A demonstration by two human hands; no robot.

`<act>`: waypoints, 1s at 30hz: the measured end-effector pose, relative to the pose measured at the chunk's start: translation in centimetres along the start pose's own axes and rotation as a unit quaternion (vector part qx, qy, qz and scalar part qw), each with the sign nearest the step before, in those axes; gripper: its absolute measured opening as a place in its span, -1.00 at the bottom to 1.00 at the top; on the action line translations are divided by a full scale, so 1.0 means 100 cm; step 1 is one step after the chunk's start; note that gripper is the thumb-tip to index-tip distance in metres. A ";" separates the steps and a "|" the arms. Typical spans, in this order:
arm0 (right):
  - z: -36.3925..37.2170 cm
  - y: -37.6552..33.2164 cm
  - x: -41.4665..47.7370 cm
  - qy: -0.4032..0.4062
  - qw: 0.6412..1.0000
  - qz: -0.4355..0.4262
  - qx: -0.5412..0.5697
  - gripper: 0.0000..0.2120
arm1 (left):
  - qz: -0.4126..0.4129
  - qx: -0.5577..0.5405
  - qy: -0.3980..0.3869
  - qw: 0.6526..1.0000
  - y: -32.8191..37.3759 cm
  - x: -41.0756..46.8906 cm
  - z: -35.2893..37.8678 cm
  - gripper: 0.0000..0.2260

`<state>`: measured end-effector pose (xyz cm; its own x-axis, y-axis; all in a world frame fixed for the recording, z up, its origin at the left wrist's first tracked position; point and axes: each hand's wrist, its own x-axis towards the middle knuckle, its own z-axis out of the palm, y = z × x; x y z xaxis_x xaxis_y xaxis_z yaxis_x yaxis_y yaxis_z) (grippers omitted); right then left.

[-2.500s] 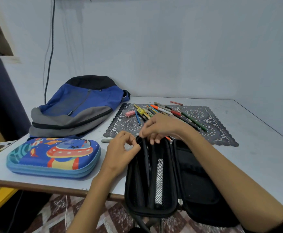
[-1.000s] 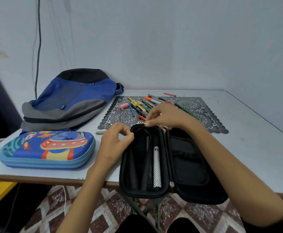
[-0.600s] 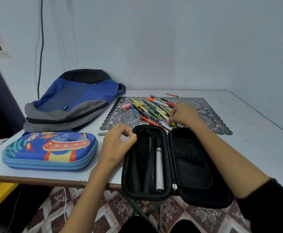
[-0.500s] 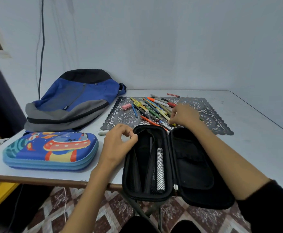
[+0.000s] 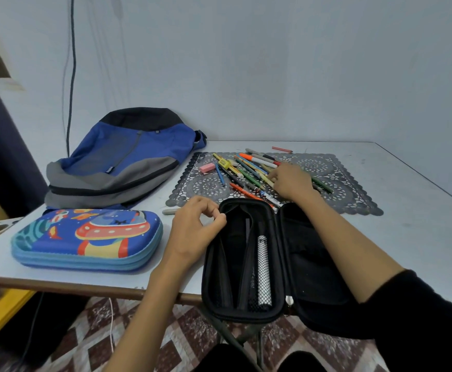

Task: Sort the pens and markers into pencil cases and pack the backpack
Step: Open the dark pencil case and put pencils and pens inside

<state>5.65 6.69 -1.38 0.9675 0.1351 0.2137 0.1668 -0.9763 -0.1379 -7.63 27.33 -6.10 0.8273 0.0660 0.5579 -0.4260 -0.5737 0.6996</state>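
Note:
An open black pencil case [image 5: 273, 264] lies at the table's front edge, half over it, with a silver marker [image 5: 263, 269] under its mesh pocket. My left hand [image 5: 195, 232] pinches the case's far left rim. My right hand [image 5: 290, 181] rests, fingers down, on the pile of pens and markers [image 5: 246, 170] spread over a grey lace mat [image 5: 326, 181]; whether it grips one I cannot tell. A closed blue cartoon pencil case [image 5: 88, 237] sits at the front left. The blue and grey backpack [image 5: 123, 159] lies behind it.
A pink eraser [image 5: 206, 168] lies on the mat's left part. One grey marker [image 5: 169, 211] lies on the table left of my left hand, and a red pen [image 5: 282, 149] beyond the mat. A black cable [image 5: 72, 76] hangs on the wall.
My right hand left the black case's top rim and moved back onto the pen pile. My left hand stays on the case's rim.

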 end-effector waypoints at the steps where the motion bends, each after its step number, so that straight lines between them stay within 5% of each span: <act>1: 0.000 0.002 0.001 0.021 0.999 0.016 0.023 -0.70 | 0.000 0.000 0.001 1.000 -0.001 0.000 0.000 -0.88; 10: 0.004 0.012 0.003 0.056 0.997 0.039 0.041 -0.89 | -0.007 0.023 0.019 1.000 -0.003 -0.002 0.002 -0.81; 13: -0.005 0.012 0.002 0.156 0.979 0.049 0.123 -0.93 | -0.003 0.016 0.019 1.000 -0.003 -0.001 0.001 -0.84; 15: -0.022 0.008 0.001 0.246 0.923 0.047 0.292 -0.88 | 0.001 0.014 0.020 1.000 -0.002 -0.001 0.000 -0.83; 20: -0.067 0.004 -0.011 0.370 0.684 0.052 0.626 -0.84 | 0.021 0.004 0.010 1.000 0.001 -0.001 0.000 -0.80; 22: -0.073 0.004 -0.015 0.317 0.667 0.047 0.672 -0.83 | 0.023 0.001 0.009 1.000 0.000 -0.001 0.000 -0.79; 27: -0.067 -0.009 -0.034 0.037 0.767 0.018 0.640 -0.78 | 0.021 0.012 -0.001 1.000 -0.004 0.000 0.001 -0.79; 30: -0.056 -0.022 -0.044 -0.097 0.788 0.012 0.608 -0.78 | 0.019 0.019 -0.006 1.000 -0.003 0.000 0.002 -0.79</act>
<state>-0.01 7.33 3.42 0.9645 0.2571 0.0610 0.0923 -0.1116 -0.9894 -7.42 27.33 -6.46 0.8153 0.0348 0.5780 -0.4429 -0.6056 0.6612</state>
